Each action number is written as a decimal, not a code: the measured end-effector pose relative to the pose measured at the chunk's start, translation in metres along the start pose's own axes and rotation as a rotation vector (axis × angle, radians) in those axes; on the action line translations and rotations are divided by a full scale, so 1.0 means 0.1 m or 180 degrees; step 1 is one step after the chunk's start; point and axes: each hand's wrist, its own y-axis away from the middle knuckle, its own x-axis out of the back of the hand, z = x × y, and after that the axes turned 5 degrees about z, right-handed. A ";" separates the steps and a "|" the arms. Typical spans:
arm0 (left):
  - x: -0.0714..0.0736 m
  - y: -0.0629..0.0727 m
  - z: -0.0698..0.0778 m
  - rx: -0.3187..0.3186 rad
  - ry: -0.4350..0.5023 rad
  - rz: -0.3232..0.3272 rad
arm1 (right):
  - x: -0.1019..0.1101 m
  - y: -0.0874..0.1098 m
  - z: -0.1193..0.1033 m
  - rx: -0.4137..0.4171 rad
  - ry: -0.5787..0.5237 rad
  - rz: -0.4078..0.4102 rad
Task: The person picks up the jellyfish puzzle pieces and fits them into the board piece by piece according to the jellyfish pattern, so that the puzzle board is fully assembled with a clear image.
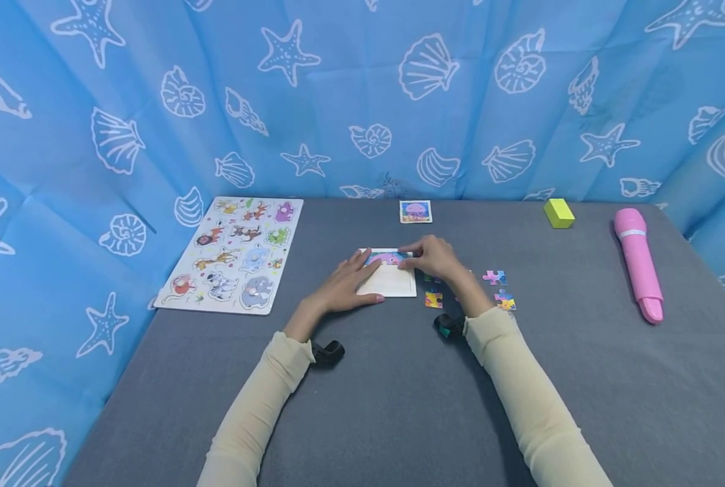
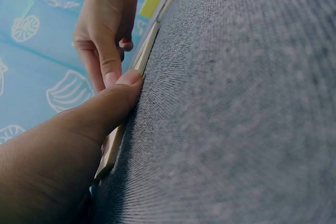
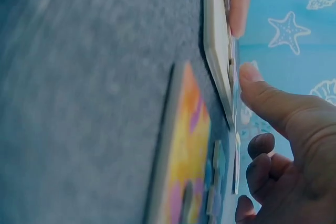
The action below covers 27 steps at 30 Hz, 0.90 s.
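A small pale wooden puzzle tray (image 1: 397, 285) lies flat on the grey table, with pink and blue jigsaw pieces (image 1: 385, 258) along its far side. My left hand (image 1: 345, 283) rests at the tray's left side, fingers stretched toward the far edge and thumb against the near edge. At the far right corner, my right hand (image 1: 435, 260) pinches a puzzle piece between thumb and index finger, its other fingers curled. Loose jigsaw pieces lie right of the tray, including a yellow-orange piece (image 3: 186, 145) and a pink-blue piece (image 1: 494, 277); the right forearm partly hides some.
Behind the tray lies a small picture card (image 1: 415, 212). An animal puzzle board (image 1: 231, 256) is at the left. Toward the right are a yellow-green block (image 1: 559, 213) and a pink toy microphone (image 1: 639, 264). A blue seashell curtain (image 1: 338, 101) borders the table's back.
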 end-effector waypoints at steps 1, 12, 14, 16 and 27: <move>0.00 0.00 0.00 0.0000 -0.0002 -0.0003 | 0.00 0.00 -0.01 0.0015 0.0038 -0.0002; -0.01 0.00 -0.03 -0.0015 0.0034 -0.0018 | -0.02 -0.03 -0.03 0.0004 0.0318 -0.0105; -0.01 0.00 -0.01 0.0004 0.0012 -0.0029 | -0.01 -0.02 -0.03 0.0023 0.0334 -0.0134; -0.01 0.00 0.00 0.0001 -0.0004 -0.0028 | 0.01 0.00 -0.02 0.0067 0.0299 -0.0160; -0.02 -0.01 -0.03 -0.0070 0.0037 0.0079 | 0.27 0.24 0.25 0.0179 -0.0182 -0.0028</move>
